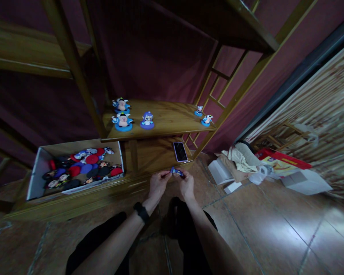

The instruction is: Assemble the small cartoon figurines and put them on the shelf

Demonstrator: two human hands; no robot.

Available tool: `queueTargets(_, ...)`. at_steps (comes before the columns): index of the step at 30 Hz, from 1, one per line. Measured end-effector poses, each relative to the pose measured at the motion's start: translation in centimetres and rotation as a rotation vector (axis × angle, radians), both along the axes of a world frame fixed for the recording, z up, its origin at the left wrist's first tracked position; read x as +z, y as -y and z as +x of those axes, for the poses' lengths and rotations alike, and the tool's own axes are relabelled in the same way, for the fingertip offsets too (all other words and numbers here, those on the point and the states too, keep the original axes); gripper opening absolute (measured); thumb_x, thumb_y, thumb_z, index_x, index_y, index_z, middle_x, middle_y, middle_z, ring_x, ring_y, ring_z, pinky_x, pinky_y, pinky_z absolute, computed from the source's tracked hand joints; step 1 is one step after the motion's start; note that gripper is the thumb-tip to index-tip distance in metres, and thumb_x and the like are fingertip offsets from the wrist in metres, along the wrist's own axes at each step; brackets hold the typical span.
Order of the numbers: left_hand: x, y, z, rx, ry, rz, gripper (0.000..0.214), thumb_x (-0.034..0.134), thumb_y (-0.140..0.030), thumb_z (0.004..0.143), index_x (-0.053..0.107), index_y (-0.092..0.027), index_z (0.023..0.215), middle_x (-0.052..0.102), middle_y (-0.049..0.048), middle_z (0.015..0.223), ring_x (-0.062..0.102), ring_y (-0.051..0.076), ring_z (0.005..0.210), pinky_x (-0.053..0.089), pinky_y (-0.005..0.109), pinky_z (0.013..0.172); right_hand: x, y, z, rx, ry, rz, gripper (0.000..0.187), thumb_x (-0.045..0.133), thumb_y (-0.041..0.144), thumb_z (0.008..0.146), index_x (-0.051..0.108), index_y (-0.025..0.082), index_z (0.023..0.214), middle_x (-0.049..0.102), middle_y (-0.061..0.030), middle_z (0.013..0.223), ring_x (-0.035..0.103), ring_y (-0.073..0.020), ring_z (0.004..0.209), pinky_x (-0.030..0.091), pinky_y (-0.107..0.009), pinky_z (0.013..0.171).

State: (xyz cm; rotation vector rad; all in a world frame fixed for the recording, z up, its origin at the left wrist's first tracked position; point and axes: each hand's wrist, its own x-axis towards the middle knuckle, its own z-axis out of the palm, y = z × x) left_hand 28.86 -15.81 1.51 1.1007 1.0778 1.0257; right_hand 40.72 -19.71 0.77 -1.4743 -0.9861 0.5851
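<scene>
Between fingertips, blue toy lies crosswise.

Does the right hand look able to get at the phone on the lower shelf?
Probably yes: the phone lies just beyond the right hand, nothing between, though that hand pinches a blue piece.

On my feed both forearms run bare to the bottom edge. A black band circles the wrist behind the left hand - a watch or strap, I cannot tell - and black trousers cover the legs.
</scene>
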Motion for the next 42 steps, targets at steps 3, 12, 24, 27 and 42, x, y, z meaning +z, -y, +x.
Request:
queueTargets(3, 0.2, -0.1, -0.5, -0.022, 0.102, -0.095, 0.020, 0.076, -0.028, 0.061, 0.075, -0.016, 0.077, 0.074, 0.0083, 0.081, 0.065, 0.019, 0.077, 0.045, 0.029, 0.077, 0.7, 0.4, -0.3, 0.019, 0.211, 0.017, 0.021, 0.065, 0.029, 0.075, 0.070, 0.021, 0.095, 0.069, -0.0061, 0.094, 0.064, -0.0204, 0.086, 0.049, -0.032, 0.080)
queueTargets(12, 0.9, 0.2, -1.5, -0.071, 0.110, -0.116, 0.020, 0.076, -0.026, 0.059, 0.075, -0.015, 0.076, 0.074, 0.0086, 0.080, 0.065, 0.019, 0.076, 0.046, 0.030, 0.075, 1.0, 0.9, -1.1, 0.035, 0.341, 0.000, 0.021, 0.060, 0.027, 0.080, 0.069, 0.023, 0.098, 0.070, -0.0067, 0.094, 0.065, -0.0208, 0.086, 0.050, -0.032, 0.080)
queueTargets(24, 0.6, 0.2, -0.9, -0.033, -0.063, 0.036, 0.012, 0.069, -0.025, 0.066, 0.073, -0.018, 0.075, 0.073, 0.0065, 0.079, 0.065, 0.019, 0.076, 0.046, 0.029, 0.074, 0.4, 0.2, -0.6, 0.060, 0.046, -0.079, 0.025, 0.066, 0.036, 0.073, 0.071, 0.020, 0.092, 0.073, -0.0041, 0.088, 0.066, -0.0200, 0.079, 0.051, -0.031, 0.077)
queueTargets(27, 0.7, -0.3, -1.2, -0.039, 0.063, -0.071, 0.016, 0.071, -0.027, 0.065, 0.071, -0.015, 0.076, 0.071, 0.0060, 0.075, 0.063, 0.017, 0.071, 0.046, 0.026, 0.069, 0.9, 0.2, -0.6, 0.120, 0.089, -0.082, 0.026, 0.065, 0.036, 0.074, 0.071, 0.022, 0.095, 0.073, -0.0032, 0.092, 0.066, -0.0210, 0.084, 0.050, -0.032, 0.081)
queueTargets(42, 0.0, -2.3, -0.7, -0.092, 0.400, -0.516, 0.019, 0.064, 0.001, 0.064, 0.066, -0.009, 0.080, 0.071, 0.0090, 0.076, 0.068, 0.016, 0.066, 0.057, 0.028, 0.067, -0.7, -0.9, 0.4, 0.152, -0.164, -0.122, 0.027, 0.064, 0.036, 0.071, 0.071, 0.019, 0.091, 0.071, -0.0047, 0.093, 0.064, -0.0198, 0.090, 0.050, -0.033, 0.085)
